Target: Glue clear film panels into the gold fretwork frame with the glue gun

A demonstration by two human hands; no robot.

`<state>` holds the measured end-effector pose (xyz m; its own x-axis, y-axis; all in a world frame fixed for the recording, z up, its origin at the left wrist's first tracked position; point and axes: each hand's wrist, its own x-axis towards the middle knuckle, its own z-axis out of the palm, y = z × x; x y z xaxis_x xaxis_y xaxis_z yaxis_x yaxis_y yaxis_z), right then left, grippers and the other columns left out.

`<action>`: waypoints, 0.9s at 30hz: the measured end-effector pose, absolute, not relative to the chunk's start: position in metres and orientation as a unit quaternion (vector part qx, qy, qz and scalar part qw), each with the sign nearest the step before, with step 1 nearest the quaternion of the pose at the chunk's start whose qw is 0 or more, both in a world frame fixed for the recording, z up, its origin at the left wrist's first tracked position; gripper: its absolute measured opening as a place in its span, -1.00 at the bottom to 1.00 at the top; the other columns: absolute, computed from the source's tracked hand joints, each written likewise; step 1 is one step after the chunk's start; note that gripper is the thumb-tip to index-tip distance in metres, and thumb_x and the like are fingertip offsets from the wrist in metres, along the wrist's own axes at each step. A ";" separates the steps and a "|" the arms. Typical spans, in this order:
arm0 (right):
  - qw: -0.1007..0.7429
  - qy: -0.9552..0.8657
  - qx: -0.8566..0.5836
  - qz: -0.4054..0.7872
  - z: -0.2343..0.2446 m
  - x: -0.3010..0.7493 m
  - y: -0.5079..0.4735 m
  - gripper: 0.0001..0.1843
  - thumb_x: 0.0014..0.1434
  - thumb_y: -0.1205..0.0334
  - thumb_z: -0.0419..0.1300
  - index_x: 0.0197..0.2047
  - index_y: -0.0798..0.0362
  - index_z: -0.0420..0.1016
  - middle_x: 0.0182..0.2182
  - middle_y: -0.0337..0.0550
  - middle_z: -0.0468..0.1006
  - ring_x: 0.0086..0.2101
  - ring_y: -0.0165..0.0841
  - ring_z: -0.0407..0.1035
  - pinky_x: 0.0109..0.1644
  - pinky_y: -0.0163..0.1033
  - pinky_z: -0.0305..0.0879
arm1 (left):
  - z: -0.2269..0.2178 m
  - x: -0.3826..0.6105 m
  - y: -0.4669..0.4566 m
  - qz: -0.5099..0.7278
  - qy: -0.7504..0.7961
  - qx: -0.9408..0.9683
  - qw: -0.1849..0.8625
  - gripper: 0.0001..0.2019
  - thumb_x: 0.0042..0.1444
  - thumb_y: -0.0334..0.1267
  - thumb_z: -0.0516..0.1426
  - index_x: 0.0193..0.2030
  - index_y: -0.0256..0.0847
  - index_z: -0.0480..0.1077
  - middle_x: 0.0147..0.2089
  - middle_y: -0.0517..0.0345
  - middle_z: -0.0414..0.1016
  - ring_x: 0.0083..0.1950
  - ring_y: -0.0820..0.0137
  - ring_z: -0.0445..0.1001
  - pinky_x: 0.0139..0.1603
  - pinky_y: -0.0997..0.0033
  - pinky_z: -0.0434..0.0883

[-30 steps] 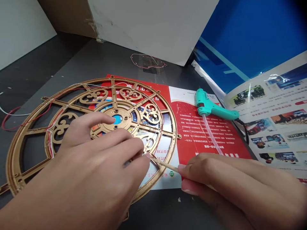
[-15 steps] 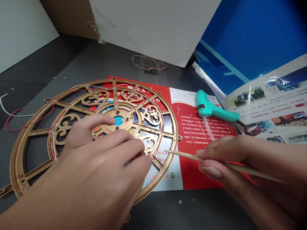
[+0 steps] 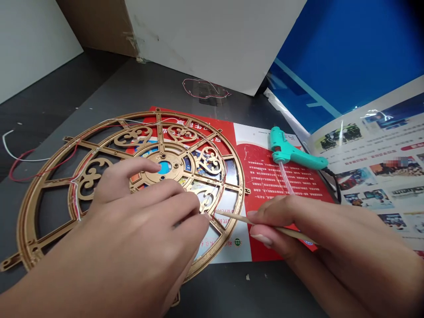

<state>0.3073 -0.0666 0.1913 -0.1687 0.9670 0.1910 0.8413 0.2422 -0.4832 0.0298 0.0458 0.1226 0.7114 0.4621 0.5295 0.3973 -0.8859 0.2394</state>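
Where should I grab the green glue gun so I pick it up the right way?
Grab the long teal plastic handle of the hot glue gun, coming from above on the right. The gun lies on its side on the red printed leaflet, with its handle pointing right, away from the clear glue stick.

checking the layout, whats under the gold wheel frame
A red-and-white printed brochure shows through the openings of the gold filigree wheel; whatever lies beneath the left hand is hidden.
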 end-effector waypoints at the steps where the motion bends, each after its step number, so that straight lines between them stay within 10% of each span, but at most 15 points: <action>1: 0.238 -0.755 -0.594 0.140 0.191 0.308 -0.066 -0.71 0.81 -0.08 0.40 -0.05 -0.24 0.71 -0.29 -0.36 0.87 -0.44 -0.29 0.69 -0.32 -0.30 0.68 | 0.122 0.030 0.046 0.305 0.230 0.923 0.053 -0.79 0.64 -0.03 0.21 -0.08 0.14 0.64 -0.17 0.33 0.74 -0.06 0.12 0.59 0.80 -0.13 0.11; 27: 0.233 -0.784 -0.559 0.137 0.186 0.311 -0.064 -0.82 0.86 0.13 0.33 0.05 -0.23 0.56 -0.23 -0.42 0.86 -0.36 -0.39 0.70 -0.22 -0.41 0.69 | 0.128 0.035 0.047 0.299 0.245 0.922 0.037 -0.88 0.63 -0.02 0.24 0.01 0.16 0.61 -0.08 0.40 0.85 -0.06 0.12 0.69 0.70 -0.27 0.23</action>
<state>0.3114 -0.0638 0.1865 -0.2670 0.9400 0.2125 0.8126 0.3381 -0.4747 0.0352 0.0473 0.1280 0.7011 0.4733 0.5334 0.4296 -0.8774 0.2138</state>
